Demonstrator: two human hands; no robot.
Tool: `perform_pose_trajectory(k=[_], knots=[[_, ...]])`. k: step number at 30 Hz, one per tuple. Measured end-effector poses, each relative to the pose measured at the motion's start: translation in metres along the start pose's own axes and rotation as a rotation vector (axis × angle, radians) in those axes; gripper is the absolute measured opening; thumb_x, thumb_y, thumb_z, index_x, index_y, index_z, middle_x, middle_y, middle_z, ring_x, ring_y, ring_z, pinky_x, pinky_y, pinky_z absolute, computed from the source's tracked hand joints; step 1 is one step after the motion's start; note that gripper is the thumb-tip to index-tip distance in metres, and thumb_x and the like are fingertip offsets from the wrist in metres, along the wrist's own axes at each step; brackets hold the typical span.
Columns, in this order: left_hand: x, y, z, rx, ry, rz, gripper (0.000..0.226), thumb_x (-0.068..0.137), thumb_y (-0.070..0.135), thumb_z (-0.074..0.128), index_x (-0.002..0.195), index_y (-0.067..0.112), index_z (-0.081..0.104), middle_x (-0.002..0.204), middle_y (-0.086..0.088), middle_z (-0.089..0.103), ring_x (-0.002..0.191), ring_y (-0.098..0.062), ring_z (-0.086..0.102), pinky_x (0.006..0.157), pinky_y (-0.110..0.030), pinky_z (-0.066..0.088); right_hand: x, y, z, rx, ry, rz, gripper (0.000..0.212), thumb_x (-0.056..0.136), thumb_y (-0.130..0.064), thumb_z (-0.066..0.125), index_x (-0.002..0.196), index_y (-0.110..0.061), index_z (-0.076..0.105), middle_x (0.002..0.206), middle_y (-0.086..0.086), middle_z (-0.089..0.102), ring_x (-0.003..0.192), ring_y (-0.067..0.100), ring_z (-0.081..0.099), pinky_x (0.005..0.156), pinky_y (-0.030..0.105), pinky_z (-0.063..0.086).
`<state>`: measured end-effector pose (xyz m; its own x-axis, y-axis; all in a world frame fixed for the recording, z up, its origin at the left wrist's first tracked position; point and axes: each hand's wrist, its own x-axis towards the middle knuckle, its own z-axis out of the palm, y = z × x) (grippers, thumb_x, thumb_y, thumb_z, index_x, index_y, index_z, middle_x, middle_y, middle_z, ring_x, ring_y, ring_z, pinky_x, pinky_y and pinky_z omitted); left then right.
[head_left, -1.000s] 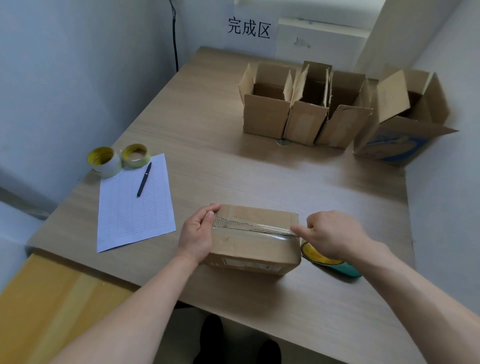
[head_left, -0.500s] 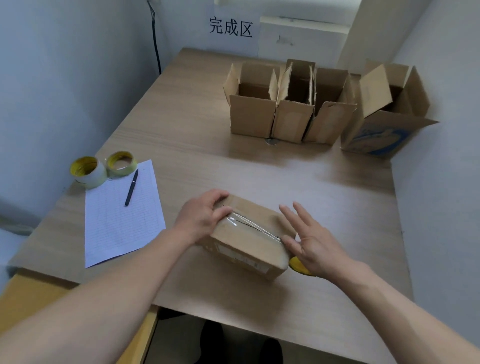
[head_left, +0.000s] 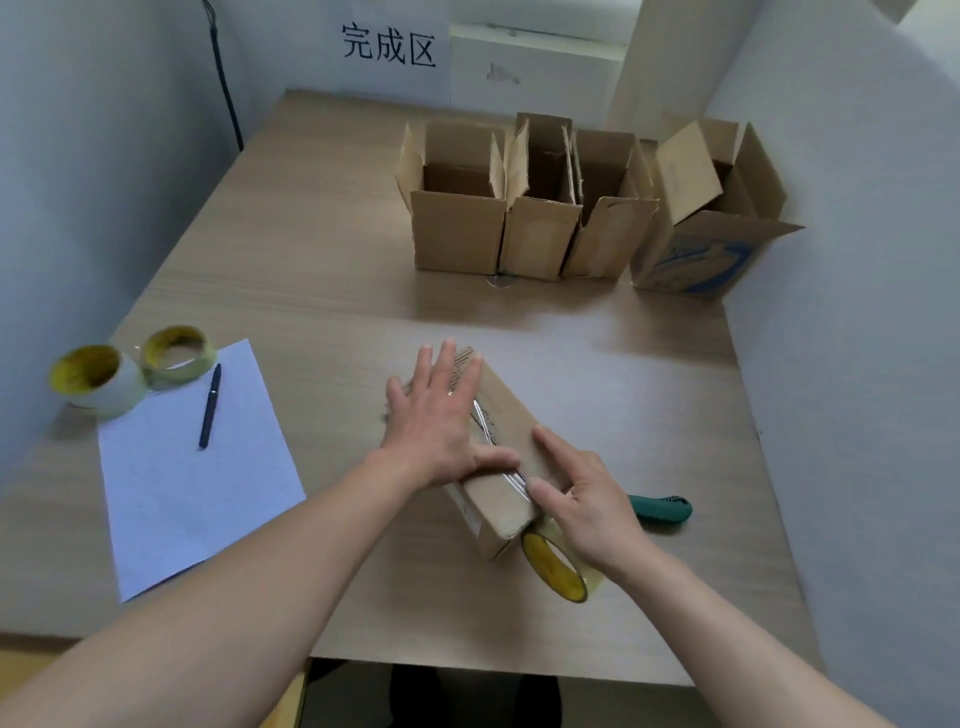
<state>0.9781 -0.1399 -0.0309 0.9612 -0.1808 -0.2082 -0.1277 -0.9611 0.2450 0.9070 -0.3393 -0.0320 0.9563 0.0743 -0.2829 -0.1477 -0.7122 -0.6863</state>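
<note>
**Left hand (head_left: 441, 415) flat on the taped carton, right hand (head_left: 587, 499) at its near end**

Our left hand lies palm down on the top of the small cardboard box (head_left: 506, 415), fingers straight and spread, pressing on it without gripping. Our right hand rests against the box's right side and near corner. Its fingers are stretched out rather than curled, and the thumb touches the near edge where the strip of clear tape (head_left: 485, 423) runs over. Neither hand closes around anything.

The box sits on the wooden table (head_left: 311, 260), a little in front of us, turned at a slant so that one short end points toward us. The clear strip runs lengthwise along its closed top.

Just beside that near end, partly under our right wrist, a roll of clear tape (head_left: 556, 566) stands on its edge (its core is yellow). A green-handled cutter (head_left: 662, 509) lies to the right of the hand.

Well to the left lies a white sheet of paper (head_left: 197, 467) with a dark pen (head_left: 210, 405) on it, and two more tape rolls (head_left: 96, 379) sit at its far corner. At the far side of the table four open cartons (head_left: 460, 234) stand in a row, the rightmost one with blue print. A sign with characters (head_left: 388, 49) hangs on the wall behind.
</note>
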Motion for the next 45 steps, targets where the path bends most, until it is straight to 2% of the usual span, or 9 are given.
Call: perform_pose_trajectory(k=[5, 11, 15, 18, 27, 34, 39, 41, 45], knots=[[0.027, -0.018, -0.002, -0.21, 0.288, 0.01, 0.101, 0.07, 0.063, 0.075, 0.153, 0.027, 0.03, 0.165, -0.007, 0.008, 0.151, -0.033, 0.005, 0.117, -0.048, 0.02, 0.007, -0.012, -0.008, -0.188, -0.089, 0.03, 0.073, 0.084, -0.06, 0.061, 0.145, -0.057, 0.021, 0.119, -0.005, 0.048, 0.109, 0.018, 0.052, 0.095, 0.034, 0.043], [-0.006, -0.021, 0.016, -1.035, 0.555, -0.722, 0.053, 0.093, 0.032, 0.062, 0.141, 0.014, 0.049, 0.147, -0.008, 0.042, 0.134, -0.023, 0.043, 0.109, -0.031, 0.032, 0.018, -0.011, -0.015, -0.216, -0.177, -0.001, 0.08, 0.073, -0.072, 0.056, 0.14, -0.063, 0.014, 0.108, -0.007, 0.059, 0.095, 0.016, 0.062, 0.092, 0.04, 0.048], [-0.094, 0.033, 0.037, -1.086, 0.59, -0.594, 0.019, 0.089, 0.031, 0.068, 0.101, 0.021, 0.057, 0.103, 0.003, 0.06, 0.092, -0.014, 0.06, 0.08, -0.022, 0.044, 0.022, -0.016, -0.015, -0.178, -0.163, -0.041, 0.072, 0.079, -0.062, 0.063, 0.138, -0.052, 0.022, 0.108, -0.009, 0.062, 0.087, 0.015, 0.062, 0.08, 0.035, 0.049], [-0.134, 0.069, 0.059, -1.129, 0.457, -0.553, 0.028, 0.08, 0.029, 0.079, 0.082, 0.02, 0.053, 0.072, 0.004, 0.059, 0.064, -0.006, 0.054, 0.062, -0.017, 0.044, 0.024, -0.022, -0.007, -0.163, -0.118, -0.066, 0.068, 0.08, -0.058, 0.063, 0.135, -0.044, 0.026, 0.106, -0.007, 0.062, 0.089, 0.021, 0.061, 0.08, 0.036, 0.05], [-0.131, 0.111, 0.076, -1.63, 0.453, -0.715, 0.028, 0.091, 0.002, 0.066, 0.111, 0.015, 0.051, 0.089, -0.006, 0.076, 0.077, -0.015, 0.071, 0.06, -0.019, 0.052, 0.03, -0.021, -0.002, -0.18, -0.121, -0.115, 0.066, 0.078, -0.061, 0.061, 0.129, -0.037, 0.026, 0.102, -0.005, 0.064, 0.086, 0.027, 0.063, 0.077, 0.04, 0.052], [-0.107, 0.1, 0.088, -1.524, 0.401, -0.813, 0.008, 0.091, 0.012, 0.068, 0.086, 0.017, 0.072, 0.084, 0.001, 0.076, 0.074, -0.015, 0.067, 0.065, -0.024, 0.052, 0.035, -0.02, -0.006, -0.18, -0.162, -0.15, 0.068, 0.081, -0.061, 0.062, 0.133, -0.035, 0.027, 0.107, -0.005, 0.061, 0.092, 0.028, 0.062, 0.077, 0.039, 0.049], [-0.106, 0.098, 0.097, -1.484, 0.385, -0.9, 0.022, 0.094, 0.029, 0.066, 0.079, 0.013, 0.069, 0.071, -0.006, 0.07, 0.047, -0.017, 0.06, 0.05, -0.027, 0.047, 0.039, 0.028, -0.033, 0.064, -0.066, -0.185, 0.055, 0.094, -0.046, 0.057, 0.143, -0.034, 0.036, 0.089, -0.006, 0.064, 0.088, 0.021, 0.061, 0.081, 0.038, 0.046], [-0.106, 0.099, 0.098, -1.462, 0.414, -0.893, 0.025, 0.093, 0.027, 0.067, 0.073, 0.012, 0.065, 0.064, -0.005, 0.064, 0.042, -0.015, 0.056, 0.045, -0.023, 0.044, 0.037, 0.075, -0.049, -0.125, 0.021, -0.168, 0.053, 0.092, -0.036, 0.059, 0.141, -0.029, 0.041, 0.101, -0.002, 0.063, 0.098, 0.022, 0.057, 0.08, 0.036, 0.042], [-0.103, 0.1, 0.098, -1.454, 0.445, -0.862, 0.026, 0.094, 0.024, 0.066, 0.07, 0.015, 0.064, 0.063, -0.003, 0.062, 0.043, -0.015, 0.055, 0.046, -0.021, 0.043, 0.018, 0.164, -0.063, -0.774, -0.243, -0.17, 0.061, 0.084, -0.034, 0.057, 0.141, -0.033, 0.038, 0.124, 0.001, 0.055, 0.115, 0.025, 0.05, 0.089, 0.036, 0.045]])
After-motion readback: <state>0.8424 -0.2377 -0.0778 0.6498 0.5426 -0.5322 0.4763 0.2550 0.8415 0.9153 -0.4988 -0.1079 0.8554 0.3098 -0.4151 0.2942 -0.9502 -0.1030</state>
